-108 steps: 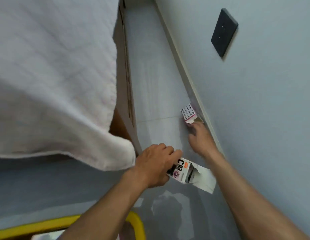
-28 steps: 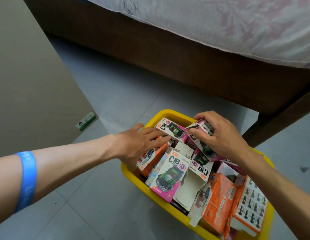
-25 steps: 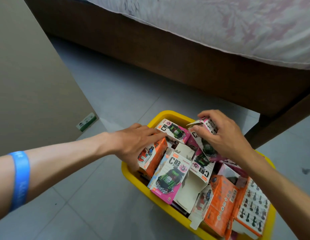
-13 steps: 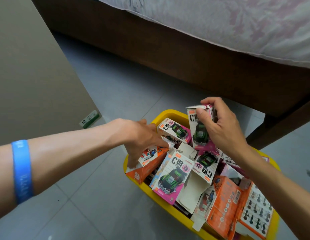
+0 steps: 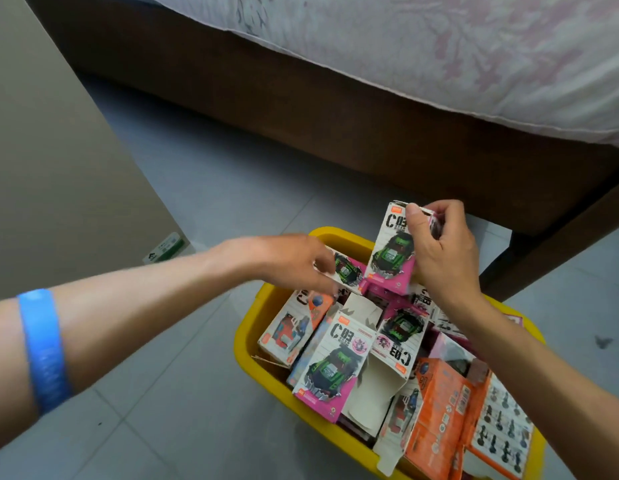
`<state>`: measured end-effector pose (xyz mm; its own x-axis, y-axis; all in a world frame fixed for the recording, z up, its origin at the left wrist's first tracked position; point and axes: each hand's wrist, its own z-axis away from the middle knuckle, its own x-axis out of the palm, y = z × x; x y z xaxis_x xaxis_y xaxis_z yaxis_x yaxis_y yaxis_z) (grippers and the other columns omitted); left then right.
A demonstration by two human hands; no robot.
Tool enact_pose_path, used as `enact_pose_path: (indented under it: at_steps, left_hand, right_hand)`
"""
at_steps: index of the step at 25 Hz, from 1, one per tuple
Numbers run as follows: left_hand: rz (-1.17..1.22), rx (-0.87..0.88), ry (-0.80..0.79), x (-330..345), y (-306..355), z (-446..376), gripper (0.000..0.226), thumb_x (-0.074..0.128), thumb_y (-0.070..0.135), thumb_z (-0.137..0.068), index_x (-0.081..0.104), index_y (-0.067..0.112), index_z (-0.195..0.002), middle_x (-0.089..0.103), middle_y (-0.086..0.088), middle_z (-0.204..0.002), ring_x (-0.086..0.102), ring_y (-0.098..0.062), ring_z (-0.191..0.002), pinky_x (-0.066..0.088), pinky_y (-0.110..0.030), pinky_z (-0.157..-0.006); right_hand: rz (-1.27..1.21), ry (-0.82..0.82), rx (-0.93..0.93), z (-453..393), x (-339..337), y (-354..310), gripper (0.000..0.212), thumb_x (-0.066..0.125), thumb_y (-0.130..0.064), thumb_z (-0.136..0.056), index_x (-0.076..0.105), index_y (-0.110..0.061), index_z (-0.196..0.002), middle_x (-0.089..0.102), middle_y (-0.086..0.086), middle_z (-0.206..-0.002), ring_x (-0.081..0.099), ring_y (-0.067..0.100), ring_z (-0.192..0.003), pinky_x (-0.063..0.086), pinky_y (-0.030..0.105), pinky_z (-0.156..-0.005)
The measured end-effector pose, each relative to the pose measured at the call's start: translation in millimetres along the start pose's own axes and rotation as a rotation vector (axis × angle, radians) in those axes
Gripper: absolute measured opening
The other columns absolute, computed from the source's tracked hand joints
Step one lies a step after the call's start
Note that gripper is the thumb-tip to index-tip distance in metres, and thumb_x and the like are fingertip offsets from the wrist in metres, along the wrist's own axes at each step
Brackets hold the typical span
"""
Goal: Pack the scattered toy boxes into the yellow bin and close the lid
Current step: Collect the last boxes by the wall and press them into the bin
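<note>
Placement needs care: my right hand (image 5: 443,258) pinches an upright pink C03 car box (image 5: 393,251) over the far end of the yellow bin (image 5: 247,344), left hand (image 5: 294,261) grips another box (image 5: 346,271); I lay both flat.

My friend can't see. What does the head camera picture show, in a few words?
The right hand holds a pink C03 toy car box upright over a yellow bin heaped with toy boxes, while the left hand grips another pink box beside it. A bed stands behind on grey floor tiles.
</note>
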<state>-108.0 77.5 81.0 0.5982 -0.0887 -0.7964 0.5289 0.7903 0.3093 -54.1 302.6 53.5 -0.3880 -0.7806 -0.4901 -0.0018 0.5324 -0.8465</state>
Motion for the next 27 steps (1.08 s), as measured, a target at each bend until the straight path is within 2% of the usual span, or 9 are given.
enact_pose_path:
  at_steps: [2, 5, 9, 12, 15, 20, 22, 25, 27]
  left_hand:
    - [-0.145, 0.018, 0.182, 9.4, 3.2, -13.2, 0.055, 0.051, 0.056, -0.091, 0.046, 0.033, -0.141, 0.056, 0.003, -0.137, 0.049, -0.022, -0.124, 0.043, -0.043, -0.098]
    - [-0.153, -0.030, 0.076, 23.8, -0.9, -31.2, 0.076, 0.051, 0.069, -0.083, 0.028, 0.039, -0.149, 0.039, 0.013, -0.152, 0.030, -0.019, -0.134, 0.027, -0.045, -0.104]
    - [-0.185, -0.015, 0.051, 15.8, -16.0, -42.4, 0.088, 0.058, 0.082, -0.069, 0.040, 0.036, -0.142, 0.044, 0.011, -0.144, 0.032, -0.018, -0.128, 0.028, -0.044, -0.101]
    - [-0.108, 0.004, 0.055, 31.3, -28.6, -33.4, 0.066, 0.060, 0.082, -0.062, 0.048, 0.040, -0.112, 0.055, 0.014, -0.115, 0.039, -0.013, -0.118, 0.024, -0.051, -0.107]
    - [-0.076, 0.065, 0.163, 47.4, -28.0, -27.2, 0.064, 0.055, 0.076, -0.070, 0.051, 0.037, -0.120, 0.056, 0.011, -0.127, 0.038, -0.014, -0.128, 0.027, -0.052, -0.108]
    - [0.100, 0.198, 0.358, 34.3, -40.6, -9.0, 0.056, 0.044, 0.064, -0.090, 0.057, 0.027, -0.130, 0.056, 0.006, -0.135, 0.047, -0.010, -0.124, 0.040, -0.042, -0.107]
    - [0.239, 0.142, 0.342, 21.5, -48.3, -2.7, 0.055, 0.042, 0.071, -0.088, 0.059, 0.035, -0.125, 0.057, 0.011, -0.131, 0.048, -0.005, -0.120, 0.044, -0.040, -0.103]
    - [0.082, 0.170, 0.229, 21.5, -38.8, -1.4, 0.069, 0.045, 0.086, -0.076, 0.049, 0.043, -0.130, 0.050, 0.018, -0.136, 0.041, -0.001, -0.123, 0.038, -0.029, -0.099]
    - [0.026, 0.175, 0.338, 38.8, -31.5, -6.2, 0.063, 0.050, 0.074, -0.084, 0.046, 0.036, -0.134, 0.049, 0.011, -0.138, 0.041, -0.005, -0.123, 0.041, -0.033, -0.101]
  right_hand:
    - [-0.117, 0.023, 0.084, 0.6, -2.9, 4.5, 0.046, 0.061, -0.067, -0.084, 0.047, -0.026, -0.099, 0.059, -0.002, -0.092, 0.065, 0.014, -0.084, 0.056, 0.047, -0.062]
    - [-0.178, 0.004, 0.119, 2.2, -9.5, 13.0, 0.047, 0.073, -0.063, -0.077, 0.046, -0.028, -0.093, 0.063, 0.006, -0.099, 0.070, 0.024, -0.089, 0.060, 0.052, -0.066]
    - [-0.285, -0.009, 0.119, 8.1, -14.5, 20.3, 0.036, 0.078, -0.042, -0.082, 0.048, -0.036, -0.101, 0.060, -0.005, -0.102, 0.068, 0.014, -0.092, 0.058, 0.023, -0.065]
    - [-0.354, -0.109, 0.111, 13.5, -11.5, 22.2, 0.050, 0.076, -0.031, -0.084, 0.047, -0.040, -0.124, 0.058, -0.007, -0.111, 0.066, 0.010, -0.095, 0.058, 0.022, -0.067]
    - [-0.335, -0.243, 0.094, 21.9, -8.8, 24.7, 0.050, 0.072, -0.025, -0.089, 0.046, -0.046, -0.126, 0.056, -0.010, -0.114, 0.066, 0.004, -0.097, 0.059, 0.022, -0.064]
    - [-0.171, -0.346, 0.141, 27.9, -9.1, 32.4, 0.027, 0.066, -0.028, -0.092, 0.046, -0.039, -0.108, 0.067, -0.003, -0.101, 0.072, 0.016, -0.083, 0.062, 0.043, -0.057]
    - [-0.078, -0.384, 0.101, 26.5, -17.2, 35.9, 0.030, 0.070, -0.029, -0.088, 0.046, -0.038, -0.102, 0.066, -0.007, -0.100, 0.071, 0.012, -0.079, 0.060, 0.033, -0.052]
    - [0.265, -0.496, -0.103, 24.4, -23.3, 40.4, 0.038, 0.073, -0.036, -0.080, 0.040, -0.041, -0.099, 0.062, -0.009, -0.107, 0.062, 0.006, -0.084, 0.048, 0.017, -0.058]
    - [0.581, -0.538, -0.290, 23.1, -17.4, 43.6, 0.043, 0.064, -0.046, -0.084, 0.037, -0.044, -0.118, 0.058, -0.003, -0.123, 0.053, 0.012, -0.097, 0.041, 0.028, -0.074]
